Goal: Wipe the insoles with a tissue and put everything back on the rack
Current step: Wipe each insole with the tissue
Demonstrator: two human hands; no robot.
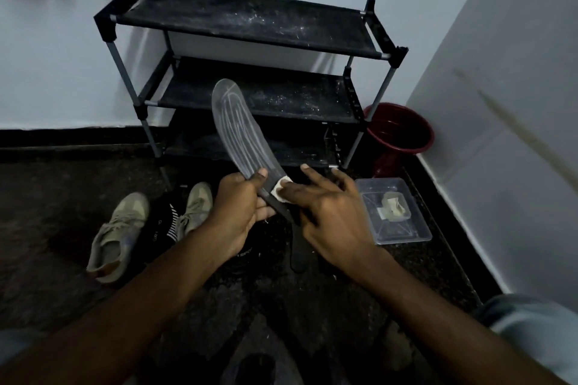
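Note:
My left hand (242,212) grips a grey insole (237,131) near its heel end, and the toe end curves up in front of the rack. My right hand (325,206) presses a small white tissue (281,186) against the insole, fingers fairly straight. A black insole (295,247) lies on the floor below my hands. The black three-shelf shoe rack (244,25) stands against the wall, its dusty shelves bare. A pair of olive sneakers (120,234) sits on the dark floor at the left, with a black item between them.
A dark red bucket (398,134) stands right of the rack in the corner. A clear plastic box (394,209) holding small items lies on the floor at the right. White walls close in behind and on the right.

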